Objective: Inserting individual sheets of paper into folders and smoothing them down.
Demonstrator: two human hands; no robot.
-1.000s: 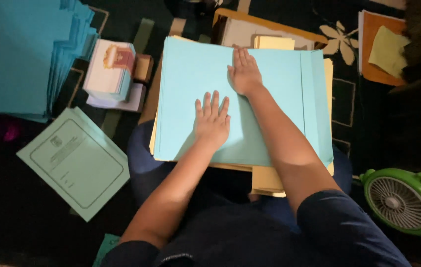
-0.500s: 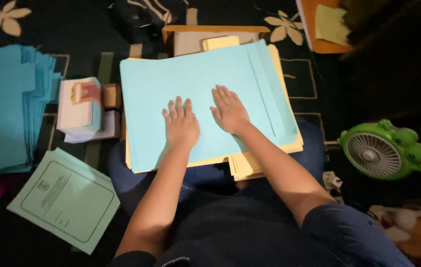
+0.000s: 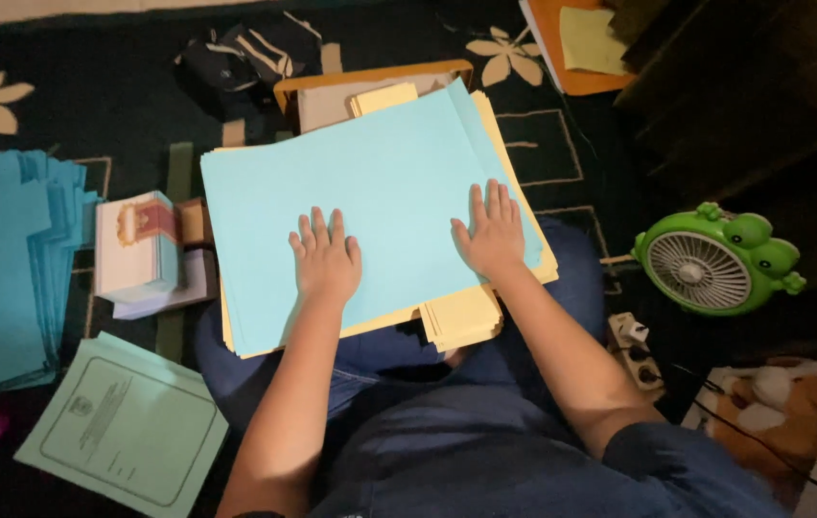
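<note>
My left hand (image 3: 325,259) and right hand (image 3: 493,230) lie open, palms flat on the light blue paper sheet (image 3: 370,206); it tops the yellow paper stack (image 3: 461,317) on my lap, long axis running left to right, both hands equally near.

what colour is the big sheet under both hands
Light blue sheet, lying on pale yellow paper; the head view shows it.

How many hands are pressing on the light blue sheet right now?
2: the left hand lies flat near the light blue sheet middle, the right hand flat near its right edge.
</note>
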